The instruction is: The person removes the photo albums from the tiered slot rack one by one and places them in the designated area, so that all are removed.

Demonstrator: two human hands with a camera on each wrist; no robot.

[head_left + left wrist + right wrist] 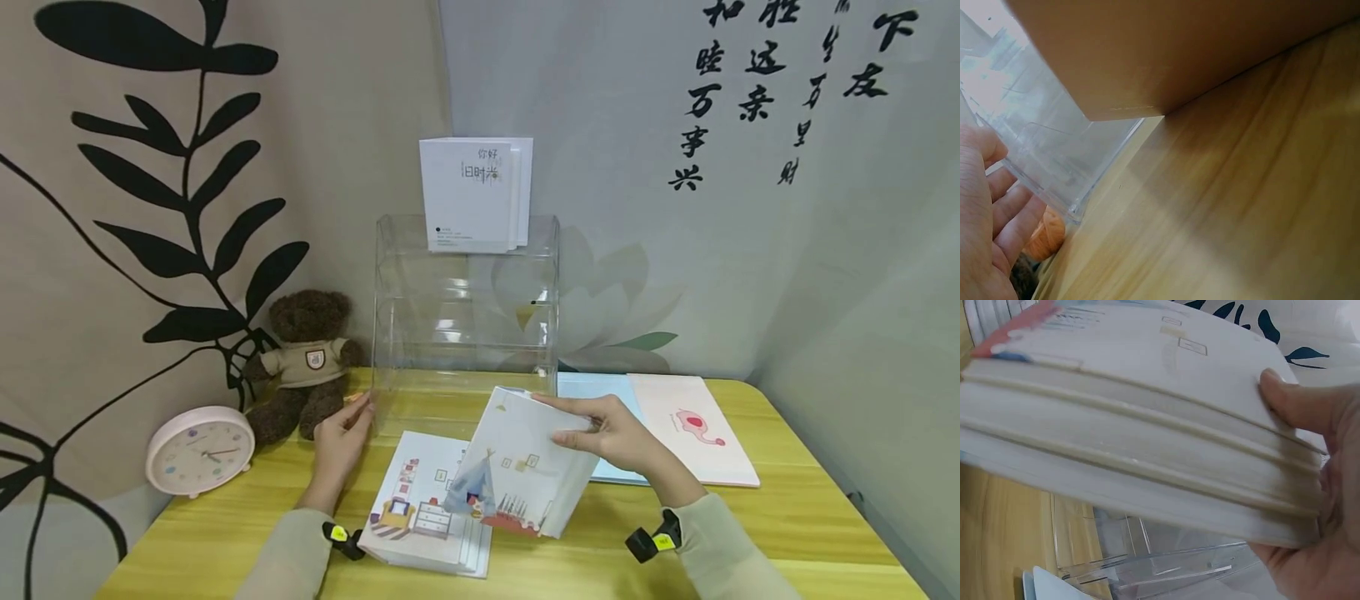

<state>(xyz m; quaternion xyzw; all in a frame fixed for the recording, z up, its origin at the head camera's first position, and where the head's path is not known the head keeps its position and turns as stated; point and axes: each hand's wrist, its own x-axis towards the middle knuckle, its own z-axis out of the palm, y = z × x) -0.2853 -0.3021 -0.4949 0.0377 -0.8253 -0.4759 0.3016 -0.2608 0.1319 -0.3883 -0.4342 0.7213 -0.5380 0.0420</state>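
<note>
My right hand grips a stack of white illustrated books by one end, tilted above the table. The right wrist view shows the thumb on the top cover and several thick books pressed together. My left hand holds the left edge of a clear acrylic display rack, thumb and fingers at its side panel. Between the hands, another stack of white books lies on the table, partly covered by the lifted stack. White books stand in the rack's top tier.
Right of the rack lie a light blue book and a pink book with an elephant picture. A brown teddy bear and a pink clock occupy the left. An orange yarn ball sits by the rack's corner on the wooden table.
</note>
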